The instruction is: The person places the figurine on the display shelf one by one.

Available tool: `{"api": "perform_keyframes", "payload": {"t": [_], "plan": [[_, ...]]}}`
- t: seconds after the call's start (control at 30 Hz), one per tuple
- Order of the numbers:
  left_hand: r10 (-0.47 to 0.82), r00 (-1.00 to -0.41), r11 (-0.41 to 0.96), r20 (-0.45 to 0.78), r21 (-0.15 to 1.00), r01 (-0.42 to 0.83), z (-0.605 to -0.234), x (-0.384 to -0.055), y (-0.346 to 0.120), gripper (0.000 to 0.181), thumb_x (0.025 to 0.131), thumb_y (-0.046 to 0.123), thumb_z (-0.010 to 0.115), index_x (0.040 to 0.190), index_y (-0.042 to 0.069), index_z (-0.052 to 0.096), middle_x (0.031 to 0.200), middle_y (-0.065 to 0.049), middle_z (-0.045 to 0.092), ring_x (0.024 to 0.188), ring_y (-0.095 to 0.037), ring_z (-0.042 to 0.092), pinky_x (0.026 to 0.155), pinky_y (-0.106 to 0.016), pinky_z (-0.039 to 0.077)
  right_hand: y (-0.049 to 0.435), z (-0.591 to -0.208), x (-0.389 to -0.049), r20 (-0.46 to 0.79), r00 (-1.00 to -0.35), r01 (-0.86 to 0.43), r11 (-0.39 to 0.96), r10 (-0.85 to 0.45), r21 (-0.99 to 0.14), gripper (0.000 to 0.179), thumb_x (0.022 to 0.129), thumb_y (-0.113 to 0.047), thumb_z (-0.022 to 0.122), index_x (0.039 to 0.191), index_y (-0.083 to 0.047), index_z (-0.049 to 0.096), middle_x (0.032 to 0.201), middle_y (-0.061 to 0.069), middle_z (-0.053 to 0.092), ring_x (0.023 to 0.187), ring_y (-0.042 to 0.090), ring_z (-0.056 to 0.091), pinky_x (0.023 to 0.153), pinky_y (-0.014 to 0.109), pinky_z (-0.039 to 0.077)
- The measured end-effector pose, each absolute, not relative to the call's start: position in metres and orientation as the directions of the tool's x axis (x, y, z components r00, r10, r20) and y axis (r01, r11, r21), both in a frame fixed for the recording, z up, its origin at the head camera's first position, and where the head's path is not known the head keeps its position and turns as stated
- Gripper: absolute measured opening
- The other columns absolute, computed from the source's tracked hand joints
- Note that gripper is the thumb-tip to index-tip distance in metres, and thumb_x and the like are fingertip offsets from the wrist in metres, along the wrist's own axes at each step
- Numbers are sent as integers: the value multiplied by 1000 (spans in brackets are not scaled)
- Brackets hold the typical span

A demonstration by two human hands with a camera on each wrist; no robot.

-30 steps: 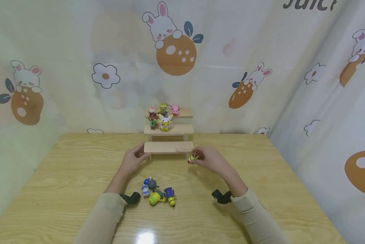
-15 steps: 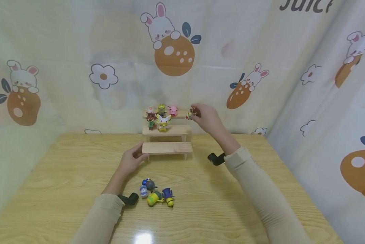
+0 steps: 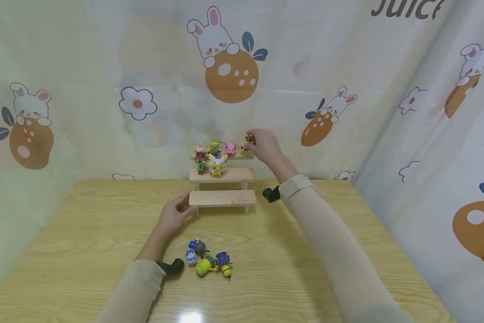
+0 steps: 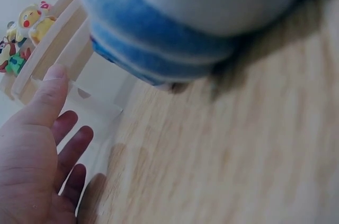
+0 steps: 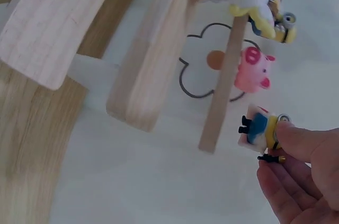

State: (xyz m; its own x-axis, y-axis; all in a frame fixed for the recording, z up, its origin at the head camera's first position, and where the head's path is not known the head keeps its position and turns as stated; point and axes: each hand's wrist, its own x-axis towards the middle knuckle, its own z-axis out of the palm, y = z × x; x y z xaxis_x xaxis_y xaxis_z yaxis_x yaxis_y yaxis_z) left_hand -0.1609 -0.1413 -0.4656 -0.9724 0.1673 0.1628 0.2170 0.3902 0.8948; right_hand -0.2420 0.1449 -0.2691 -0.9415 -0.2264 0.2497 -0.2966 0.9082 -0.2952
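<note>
My right hand (image 3: 267, 146) pinches a small minion figurine (image 3: 244, 145) at the right end of the top board (image 3: 239, 157). In the right wrist view the figurine (image 5: 258, 127) has blue overalls, one goggle eye and a pale backing; whether its feet touch the board cannot be told. Beside it stands a pink pig figurine (image 3: 230, 149). My left hand (image 3: 173, 216) rests at the left end of the lowest board (image 3: 222, 198). In the left wrist view its thumb (image 4: 50, 89) lies at the board's edge, its other fingers loosely extended.
On the middle board (image 3: 238, 173) stand a fox figurine (image 3: 200, 165) and a yellow figurine with white ears (image 3: 216, 166). Several figurines, including a yellow-green one (image 3: 204, 266) and a blue-and-yellow one (image 3: 223, 264), lie on the table (image 3: 274, 278). A printed curtain (image 3: 165, 58) hangs behind.
My right hand has lifted the minion figurine from beside the lowest board up to the top board, then shifted slightly left. The left hand has stayed at the lowest board.
</note>
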Motion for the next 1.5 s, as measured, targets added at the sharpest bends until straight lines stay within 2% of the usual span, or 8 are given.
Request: {"api": "perform_keyframes", "payload": {"t": [0.5, 0.7, 1.27, 1.5], "plan": [[167, -969, 404, 182, 884, 236, -462, -161, -139, 75, 85, 42, 68, 146, 10, 38, 123, -14, 64, 107, -28, 63, 93, -44, 51, 138, -273, -245, 224, -947, -292, 912, -232, -288, 44, 92, -15, 63, 133, -2, 52, 118, 14, 66, 111, 26, 60, 98, 38, 47], [184, -966, 389, 184, 889, 243, -464, -161, -141, 75, 86, 38, 69, 146, 8, 36, 124, -17, 62, 105, -29, 65, 89, -40, 54, 136, -274, -244, 213, -946, -299, 907, -242, -296, 44, 91, -14, 64, 132, -1, 52, 117, 15, 66, 110, 27, 60, 98, 38, 47], [177, -972, 382, 154, 899, 212, -467, -162, -142, 74, 86, 38, 69, 147, 13, 35, 125, -16, 62, 107, -29, 65, 85, -38, 55, 136, -276, -244, 200, -948, -298, 912, -248, -281, 52, 89, -16, 67, 136, -4, 49, 122, 15, 63, 115, 28, 57, 102, 39, 44], [178, -972, 383, 152, 899, 211, -467, -162, -142, 75, 86, 38, 69, 147, 12, 35, 126, -16, 62, 107, -29, 65, 85, -38, 55, 136, -275, -244, 199, -948, -298, 909, -246, -293, 49, 90, -16, 65, 135, -3, 51, 121, 14, 64, 114, 27, 58, 101, 39, 45]]}}
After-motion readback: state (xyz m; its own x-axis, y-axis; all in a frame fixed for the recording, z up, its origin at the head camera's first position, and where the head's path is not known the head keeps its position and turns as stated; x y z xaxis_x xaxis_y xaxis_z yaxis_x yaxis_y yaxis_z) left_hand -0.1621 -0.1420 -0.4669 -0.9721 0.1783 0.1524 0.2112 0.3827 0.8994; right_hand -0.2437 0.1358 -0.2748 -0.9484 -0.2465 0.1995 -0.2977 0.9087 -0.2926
